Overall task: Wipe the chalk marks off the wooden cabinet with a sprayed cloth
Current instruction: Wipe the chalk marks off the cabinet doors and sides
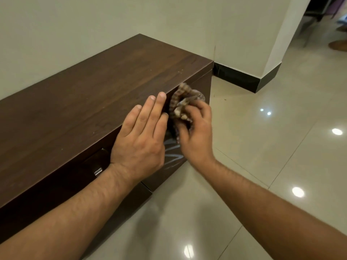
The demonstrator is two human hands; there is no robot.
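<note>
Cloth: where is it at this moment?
In the head view, the cloth is bunched in the right hand, against the front face of the cabinet near its right end, above the chalk marks and beside the left hand.

Bare floor (253,147) lies open right of the cabinet (93,94); wall (75,34) blocks behind.

The left forearm (75,209) and right forearm (272,203) are bare from the lower frame edge to the wrists, with fine hair. The left hand (139,139) has short, trimmed nails; the right hand (195,132) looks slightly blurred.
</note>
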